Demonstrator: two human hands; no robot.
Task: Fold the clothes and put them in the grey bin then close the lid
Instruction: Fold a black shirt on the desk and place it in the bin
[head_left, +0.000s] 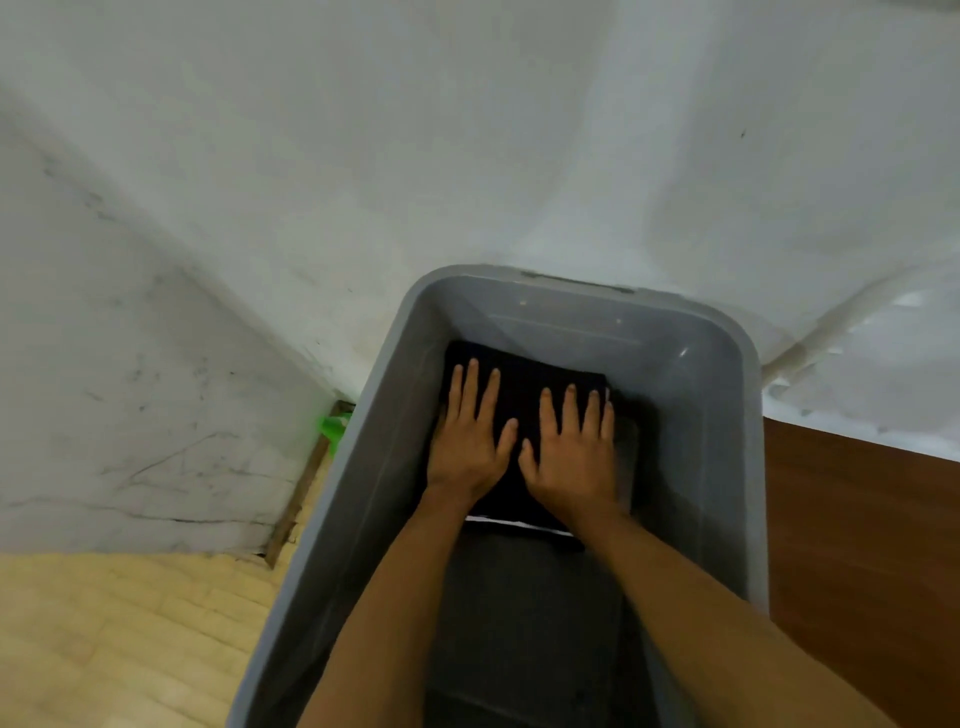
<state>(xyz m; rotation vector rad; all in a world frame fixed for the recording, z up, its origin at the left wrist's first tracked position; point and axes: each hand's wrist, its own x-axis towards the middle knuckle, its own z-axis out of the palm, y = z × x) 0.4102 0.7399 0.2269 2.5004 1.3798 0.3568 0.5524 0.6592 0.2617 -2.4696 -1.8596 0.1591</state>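
Fingers (470, 384) of both hands spread flat on the folded black cloth (524, 384) — likely pressing it down inside the grey bin (737, 467), lower centre.

Left hand (466, 448) flat, right hand (573, 454) flat, fingers spread, forearms extended

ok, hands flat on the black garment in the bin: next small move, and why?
Probably lift both hands out: left hand and right hand press flat on the folded black garment, which already lies low inside the grey bin, so placing looks done.
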